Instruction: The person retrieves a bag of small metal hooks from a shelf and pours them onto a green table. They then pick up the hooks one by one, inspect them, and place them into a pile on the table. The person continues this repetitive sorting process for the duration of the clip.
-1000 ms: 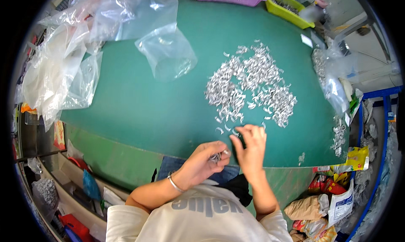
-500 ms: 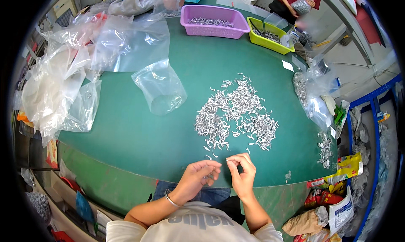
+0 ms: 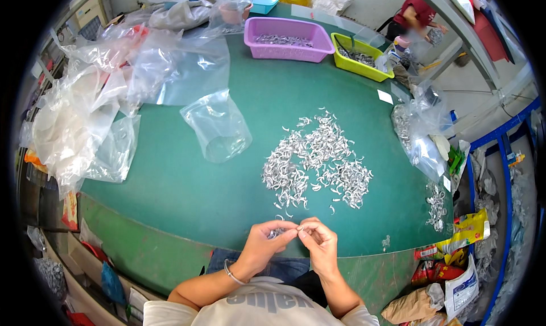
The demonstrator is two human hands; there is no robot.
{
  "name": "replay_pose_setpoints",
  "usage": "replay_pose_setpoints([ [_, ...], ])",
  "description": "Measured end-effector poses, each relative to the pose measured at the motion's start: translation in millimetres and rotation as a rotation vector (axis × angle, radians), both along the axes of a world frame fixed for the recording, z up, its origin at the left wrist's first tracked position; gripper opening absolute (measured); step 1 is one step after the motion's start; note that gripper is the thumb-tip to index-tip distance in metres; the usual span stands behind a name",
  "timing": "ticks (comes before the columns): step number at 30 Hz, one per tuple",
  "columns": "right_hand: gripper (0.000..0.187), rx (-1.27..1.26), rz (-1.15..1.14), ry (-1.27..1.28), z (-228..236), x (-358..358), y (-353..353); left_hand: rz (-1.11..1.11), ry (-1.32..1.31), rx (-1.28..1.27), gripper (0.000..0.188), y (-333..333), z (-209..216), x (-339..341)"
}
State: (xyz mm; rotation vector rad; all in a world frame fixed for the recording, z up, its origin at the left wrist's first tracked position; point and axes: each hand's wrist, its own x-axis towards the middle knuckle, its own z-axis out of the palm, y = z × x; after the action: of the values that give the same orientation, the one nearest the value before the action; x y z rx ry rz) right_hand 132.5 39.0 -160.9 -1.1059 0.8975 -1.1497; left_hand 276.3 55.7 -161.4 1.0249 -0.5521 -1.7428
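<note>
My left hand (image 3: 263, 245) is curled near the table's front edge, with several small silvery curved metal pieces (image 3: 277, 232) in its palm. Thumb and fingertips of my right hand (image 3: 322, 247) pinch one small piece (image 3: 300, 228), right against the left hand's fingertips. Its exact shape is mostly hidden by the fingers. Beyond the hands lies a loose pile of the same curved metal pieces (image 3: 284, 175) on the green table (image 3: 170, 195). A few strays lie between the pile and my hands.
A clear plastic bag (image 3: 219, 127) lies left of the pile, with more bags (image 3: 74, 127) heaped farther left. Purple (image 3: 290, 52) and yellow-green (image 3: 364, 70) bins with metal parts stand at the back. Small parts (image 3: 436, 206) lie at the right edge. Another person (image 3: 415, 13) stands far right.
My hands have come together, so the fingertips now meet. The right hand moved slightly left and lower. In the background the other person has leaned over and shifted right.
</note>
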Motion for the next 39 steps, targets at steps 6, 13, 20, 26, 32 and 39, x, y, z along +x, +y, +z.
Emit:
replay_pose_setpoints([
  [6,0.013,-0.028,-0.041,0.008,2,0,2,0.041,-0.138,-0.109,0.011,0,14,-1],
  [13,0.008,-0.083,-0.032,0.041,4,-4,5,-0.012,-0.194,-0.163,0.007,2,20,4],
  [20,0.005,0.014,-0.016,0.010,10,-2,4,-0.029,-0.202,-0.180,0.006,0,18,5],
  [26,0.006,0.026,0.013,-0.017,5,-4,3,-0.091,-0.008,-0.037,0.010,-3,17,7],
  [32,0.016,-0.235,-0.174,0.751,-5,-19,-31,-0.164,0.515,0.101,0.018,-8,-2,15],
  [39,0.015,-0.651,-0.205,1.255,-24,-5,-53,-0.139,0.477,0.031,0.021,-11,1,13],
])
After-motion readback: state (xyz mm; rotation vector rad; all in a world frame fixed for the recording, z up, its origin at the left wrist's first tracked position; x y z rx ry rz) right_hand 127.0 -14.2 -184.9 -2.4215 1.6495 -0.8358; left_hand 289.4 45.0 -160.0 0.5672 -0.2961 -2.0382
